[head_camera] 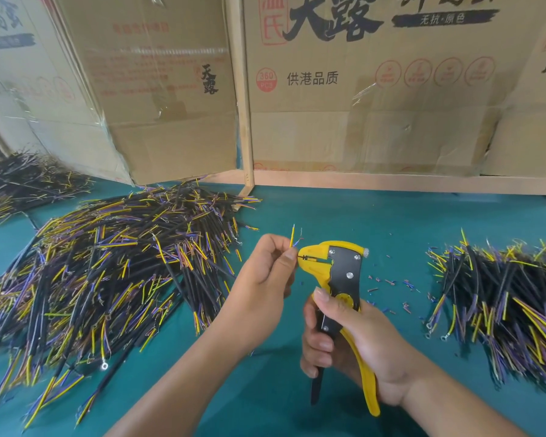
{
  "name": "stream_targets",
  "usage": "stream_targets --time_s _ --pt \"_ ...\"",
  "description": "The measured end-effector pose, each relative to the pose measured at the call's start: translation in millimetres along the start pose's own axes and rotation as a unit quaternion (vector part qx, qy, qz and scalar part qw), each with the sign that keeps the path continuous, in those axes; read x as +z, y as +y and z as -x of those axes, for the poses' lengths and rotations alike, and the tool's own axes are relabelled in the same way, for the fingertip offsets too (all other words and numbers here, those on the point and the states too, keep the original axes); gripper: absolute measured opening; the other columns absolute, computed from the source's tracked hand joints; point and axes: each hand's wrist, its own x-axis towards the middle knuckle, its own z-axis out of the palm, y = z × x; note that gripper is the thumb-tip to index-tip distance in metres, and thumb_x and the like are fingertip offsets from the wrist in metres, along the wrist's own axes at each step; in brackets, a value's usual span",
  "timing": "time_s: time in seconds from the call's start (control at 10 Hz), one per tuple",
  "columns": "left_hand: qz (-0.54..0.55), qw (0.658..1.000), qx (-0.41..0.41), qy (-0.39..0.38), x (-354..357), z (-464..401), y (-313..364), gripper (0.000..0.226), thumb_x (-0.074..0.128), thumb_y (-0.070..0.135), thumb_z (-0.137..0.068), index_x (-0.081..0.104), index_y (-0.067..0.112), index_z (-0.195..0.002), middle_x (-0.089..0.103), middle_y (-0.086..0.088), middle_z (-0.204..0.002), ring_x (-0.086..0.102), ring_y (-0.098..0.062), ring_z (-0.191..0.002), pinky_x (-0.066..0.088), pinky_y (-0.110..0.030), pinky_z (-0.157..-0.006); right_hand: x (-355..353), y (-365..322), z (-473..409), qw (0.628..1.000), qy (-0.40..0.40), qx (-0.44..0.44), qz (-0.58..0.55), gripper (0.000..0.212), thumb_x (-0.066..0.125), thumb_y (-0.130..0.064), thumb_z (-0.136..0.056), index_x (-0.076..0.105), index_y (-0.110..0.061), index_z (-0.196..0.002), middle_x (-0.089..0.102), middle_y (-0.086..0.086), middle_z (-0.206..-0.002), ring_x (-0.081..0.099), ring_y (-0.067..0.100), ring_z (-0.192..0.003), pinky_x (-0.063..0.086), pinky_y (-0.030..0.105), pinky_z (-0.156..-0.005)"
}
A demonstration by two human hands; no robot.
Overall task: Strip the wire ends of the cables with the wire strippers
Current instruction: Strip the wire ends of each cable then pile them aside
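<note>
Stripping step: the left hand (262, 272) pinches a cable's (292, 239) coloured wire ends at the nose of the wire strippers (338, 275), gripped by the right hand (353, 348) above the desk (328, 216); next, seat one end and squeeze.

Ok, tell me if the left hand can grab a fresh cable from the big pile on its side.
Probably not yet: the left hand pinches a cable's wires at the wire strippers. The pile lies close, unobstructed.
</note>
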Motion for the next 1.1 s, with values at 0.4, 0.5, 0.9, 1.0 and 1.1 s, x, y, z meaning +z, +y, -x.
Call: stream_targets --time_s 0.4,0.5,0.9,1.0,1.1 --pt "-0.004 0.999 -0.024 0.047 11.4 4.8 3.3 0.026 0.036 0.025 -0.108 0.04 0.02 -0.083 0.043 0.011 -0.054 0.034 -0.011 -0.051 0.032 -0.023 -0.049 1.2 0.4 0.9 1.0 -0.01 0.005 -0.013 0.04 0.072 -0.042 -0.087 0.056 -0.005 -0.081 0.034 0.009 -0.059 0.039 0.023 -0.05 0.045 0.038 -0.058" --pt "-0.064 0.997 0.001 0.044 8.5 4.3 0.8 0.025 0.037 0.039 -0.099 0.04 0.036 -0.075 0.044 0.013 -0.054 0.034 -0.01 -0.051 0.032 -0.026 -0.052 1.4 0.4 1.3 1.0 -0.014 0.003 -0.018 0.04 0.073 -0.042 -0.087 0.056 -0.005 -0.081 0.034 0.009 -0.059 0.039 0.023 -0.051 0.045 0.039 -0.058" --pt "-0.093 0.994 0.046 0.018 0.8 3.5 -1.0 0.023 0.039 0.051 -0.094 0.041 0.037 -0.076 0.04 0.013 -0.057 0.031 -0.015 -0.055 0.03 -0.037 -0.053 -2.1 -3.2 4.0 0.997 -0.063 0.012 -0.032 0.037 0.07 -0.038 -0.092 0.053 -0.007 -0.084 0.036 0.009 -0.068 0.039 0.024 -0.059 0.045 0.043 -0.067" --pt "-0.099 0.994 0.043 0.023 1.2 3.4 -1.0 0.024 0.039 0.046 -0.098 0.04 0.032 -0.078 0.04 0.012 -0.058 0.031 -0.016 -0.056 0.031 -0.039 -0.053 -2.1 -3.9 4.7 0.998 -0.065 0.013 -0.025 0.036 0.07 -0.038 -0.092 0.053 -0.007 -0.084 0.036 0.009 -0.068 0.04 0.025 -0.059 0.045 0.043 -0.067" --pt "-0.102 0.994 0.04 0.02 1.3 3.2 -0.8 0.024 0.038 0.043 -0.099 0.039 0.032 -0.078 0.04 0.013 -0.058 0.032 -0.015 -0.056 0.031 -0.036 -0.055 -2.2 -4.5 4.8 0.998 -0.062 0.014 -0.019 0.035 0.068 -0.037 -0.093 0.054 -0.007 -0.084 0.035 0.009 -0.069 0.039 0.025 -0.06 0.046 0.043 -0.068"
